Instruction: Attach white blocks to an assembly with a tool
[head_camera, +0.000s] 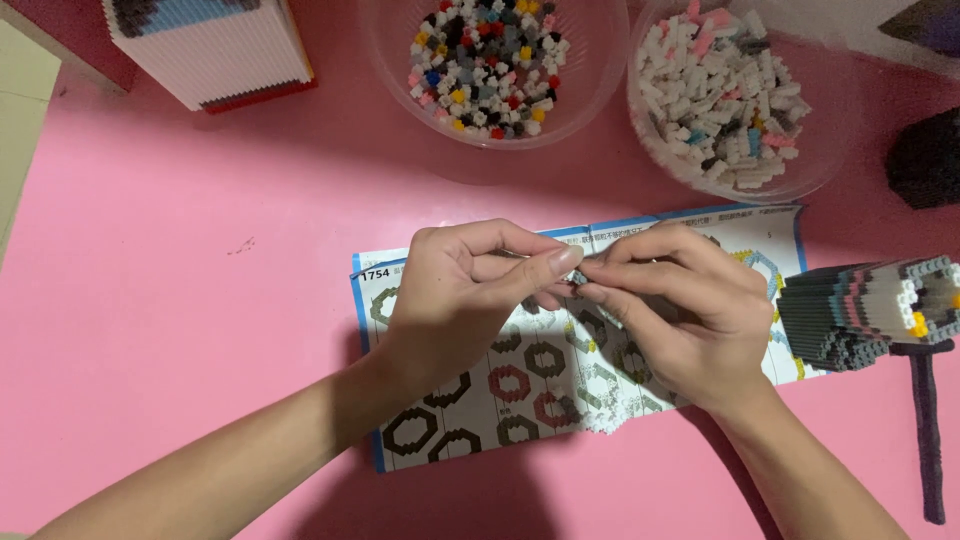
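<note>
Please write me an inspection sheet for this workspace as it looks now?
Surface: pink tabletop.
Job's things: tiny grey building-block piece pinched over the printed paper instruction sheet.
Clutter: clear plastic bowl of mixed coloured blocks; clear plastic bowl of mostly white blocks; grey-and-pink block model; white ribbed block model.
Fingers: left hand and right hand meet fingertip to fingertip.
Cables: nothing seen.
Surroundings: dark object at right edge.

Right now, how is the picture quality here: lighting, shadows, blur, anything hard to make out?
Head view: even, soft lighting over the pink table; the left hand and right hand cast soft shadows onto the instruction sheet; mild glare on the clear bowl rims; focus is fair, yet the tiny piece pinched between the fingertips is too small to identify.
</note>
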